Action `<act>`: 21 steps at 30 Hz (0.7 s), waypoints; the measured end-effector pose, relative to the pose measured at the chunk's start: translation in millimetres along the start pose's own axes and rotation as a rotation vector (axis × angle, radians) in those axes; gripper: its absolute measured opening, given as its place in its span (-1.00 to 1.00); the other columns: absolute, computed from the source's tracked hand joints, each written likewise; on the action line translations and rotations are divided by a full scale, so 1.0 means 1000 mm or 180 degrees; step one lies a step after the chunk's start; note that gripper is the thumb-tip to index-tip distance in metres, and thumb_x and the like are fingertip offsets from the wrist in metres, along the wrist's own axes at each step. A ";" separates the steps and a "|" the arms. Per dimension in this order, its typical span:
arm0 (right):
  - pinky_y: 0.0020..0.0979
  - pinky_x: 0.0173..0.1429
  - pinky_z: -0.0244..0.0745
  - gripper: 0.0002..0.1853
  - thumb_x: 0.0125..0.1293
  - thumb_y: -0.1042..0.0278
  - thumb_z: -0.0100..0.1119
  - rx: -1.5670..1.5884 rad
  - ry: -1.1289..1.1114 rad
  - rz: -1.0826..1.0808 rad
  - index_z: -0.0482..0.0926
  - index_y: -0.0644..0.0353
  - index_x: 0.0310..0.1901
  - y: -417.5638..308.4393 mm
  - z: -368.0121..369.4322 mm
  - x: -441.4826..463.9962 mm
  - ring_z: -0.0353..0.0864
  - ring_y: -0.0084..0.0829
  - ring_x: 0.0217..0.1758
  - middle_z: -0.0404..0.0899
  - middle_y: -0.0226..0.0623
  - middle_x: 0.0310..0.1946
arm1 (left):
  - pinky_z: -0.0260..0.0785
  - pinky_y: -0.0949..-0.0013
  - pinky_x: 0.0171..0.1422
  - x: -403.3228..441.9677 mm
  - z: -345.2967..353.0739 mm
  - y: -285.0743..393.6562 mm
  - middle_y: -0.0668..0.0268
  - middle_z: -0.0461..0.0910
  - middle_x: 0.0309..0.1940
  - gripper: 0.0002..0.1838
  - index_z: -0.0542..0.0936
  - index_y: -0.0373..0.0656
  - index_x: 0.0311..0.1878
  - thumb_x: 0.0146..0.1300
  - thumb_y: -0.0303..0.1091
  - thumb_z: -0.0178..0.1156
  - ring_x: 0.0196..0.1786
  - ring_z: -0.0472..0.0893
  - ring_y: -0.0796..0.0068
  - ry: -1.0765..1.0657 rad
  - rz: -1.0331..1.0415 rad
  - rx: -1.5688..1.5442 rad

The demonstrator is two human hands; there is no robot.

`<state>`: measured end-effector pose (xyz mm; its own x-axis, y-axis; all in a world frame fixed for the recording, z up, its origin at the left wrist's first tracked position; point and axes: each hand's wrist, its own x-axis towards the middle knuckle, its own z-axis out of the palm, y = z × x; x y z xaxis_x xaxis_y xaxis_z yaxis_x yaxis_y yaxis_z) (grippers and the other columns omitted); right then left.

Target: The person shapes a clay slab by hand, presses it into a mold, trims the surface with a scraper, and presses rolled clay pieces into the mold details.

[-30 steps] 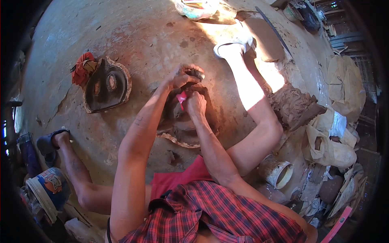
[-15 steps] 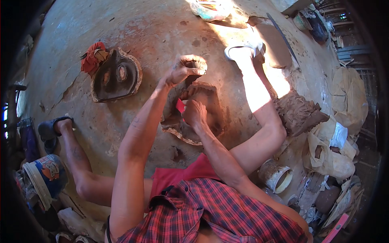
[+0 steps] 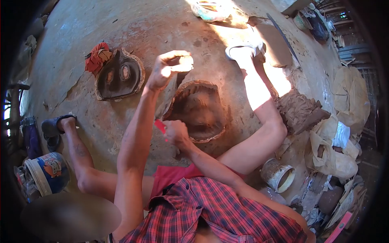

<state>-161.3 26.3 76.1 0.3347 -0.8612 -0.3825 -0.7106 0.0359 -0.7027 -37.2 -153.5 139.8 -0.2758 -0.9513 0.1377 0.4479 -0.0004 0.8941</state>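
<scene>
Shifting leftward, hands [image 3: 175, 132] and red tool [image 3: 160, 125]

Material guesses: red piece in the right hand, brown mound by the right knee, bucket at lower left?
Red piece: probably plastic, smooth; even, saturated colour.
Brown mound: likely clay or mud, rough and matte; torn, creased surface.
Bucket: looks like plastic, smooth; ribbed white band, printed blue side.
</scene>
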 end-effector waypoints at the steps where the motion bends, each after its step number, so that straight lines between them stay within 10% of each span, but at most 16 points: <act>1: 0.17 -0.06 0.59 -0.82 0.29 0.31 0.22 -0.0018 -0.0121 -0.0006 0.68 0.16 -0.14 -0.004 0.012 0.000 0.70 0.28 -0.14 0.72 0.13 -0.29 | 0.61 0.33 0.10 -0.006 0.002 0.010 0.25 0.74 -0.09 -0.58 0.64 -0.35 0.21 0.26 -0.63 0.39 -0.07 0.72 0.44 0.0126 0.0060 0.0037; 6: 0.04 0.12 0.60 -0.79 0.40 0.36 0.22 0.0280 -0.0647 -0.0585 0.70 0.13 0.00 0.005 -0.026 -0.006 0.71 0.15 0.04 0.74 0.01 -0.14 | 0.59 0.34 0.06 -0.030 0.013 0.078 0.26 0.68 -0.16 -0.58 0.64 -0.29 0.14 0.20 -0.74 0.37 -0.10 0.68 0.43 0.0362 0.0638 0.0002; 8: -0.05 0.18 0.59 -0.79 0.30 0.51 0.31 0.0160 0.1021 -0.1982 0.71 0.16 -0.04 0.011 -0.065 -0.013 0.66 0.00 0.17 0.70 -0.12 0.03 | 0.59 0.34 0.07 -0.032 0.030 0.104 0.24 0.65 -0.11 -0.56 0.61 -0.30 0.14 0.19 -0.77 0.37 -0.07 0.67 0.42 0.0534 0.0910 -0.0125; 13: -0.42 -0.01 0.59 -0.69 0.62 0.24 0.10 0.0474 0.1872 -0.2400 0.69 0.32 0.07 -0.028 -0.180 0.008 0.69 -0.35 0.06 0.58 -0.13 0.31 | 0.55 0.41 0.02 -0.020 0.093 0.166 0.24 0.63 -0.09 -0.56 0.58 -0.25 0.20 0.25 -0.70 0.37 -0.08 0.62 0.48 0.0626 0.1261 -0.0011; 17: -0.14 0.20 0.58 -0.72 0.31 0.50 0.26 0.0536 0.1324 -0.2537 0.70 0.46 0.00 -0.074 -0.208 0.021 0.71 -0.05 0.03 0.66 0.12 0.19 | 0.52 0.55 -0.18 -0.007 0.159 0.226 0.27 0.70 -0.11 -0.62 0.55 -0.28 0.24 0.44 -0.38 0.36 -0.15 0.68 0.60 0.1087 0.0972 0.0309; 21: -0.28 -0.02 0.60 -0.75 0.33 0.53 0.26 0.0691 0.1640 -0.2438 0.70 0.43 0.00 -0.037 -0.193 0.035 0.73 -0.29 -0.18 0.79 -0.14 -0.17 | 0.53 0.51 -0.22 -0.004 0.148 0.233 0.28 0.73 -0.11 -0.60 0.56 -0.24 0.25 0.43 -0.34 0.39 -0.23 0.68 0.60 0.1271 0.0936 0.0667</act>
<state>-242.7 -103.2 204.1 0.3109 -0.8056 0.5043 -0.2630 -0.5828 -0.7689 -57.7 -104.4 410.5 0.1988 -0.9452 0.2588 0.2670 0.3063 0.9137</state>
